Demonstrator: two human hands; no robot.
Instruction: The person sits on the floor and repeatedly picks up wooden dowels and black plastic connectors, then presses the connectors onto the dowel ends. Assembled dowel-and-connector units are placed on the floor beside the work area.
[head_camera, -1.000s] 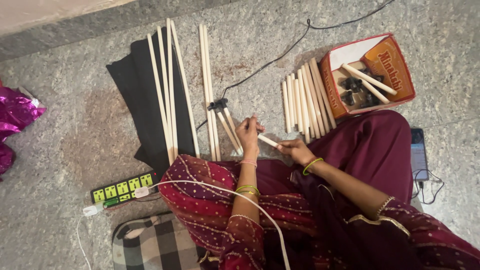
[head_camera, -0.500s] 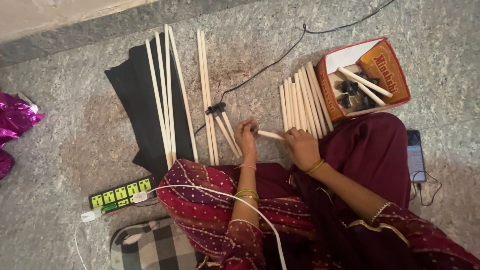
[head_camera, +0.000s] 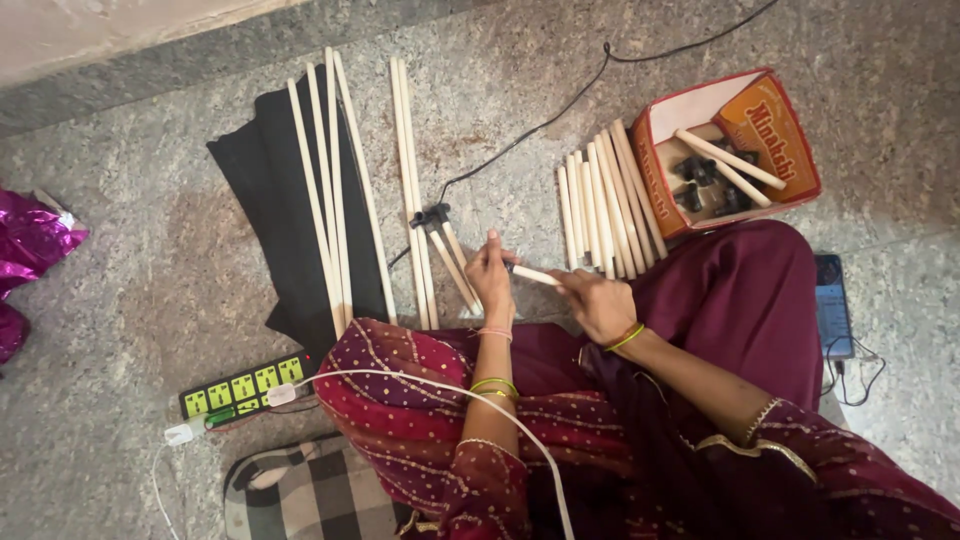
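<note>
We hold a short pale stick (head_camera: 535, 275) between both hands above the floor (head_camera: 150, 250): left hand (head_camera: 492, 275) fingers pinch its left end, right hand (head_camera: 598, 303) fingers grip the right; its axis runs crosswise.

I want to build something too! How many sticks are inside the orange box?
2. One stick lies slantwise across the orange box; the second stick lies just below it, over the black pieces. More could be hidden underneath.
</note>
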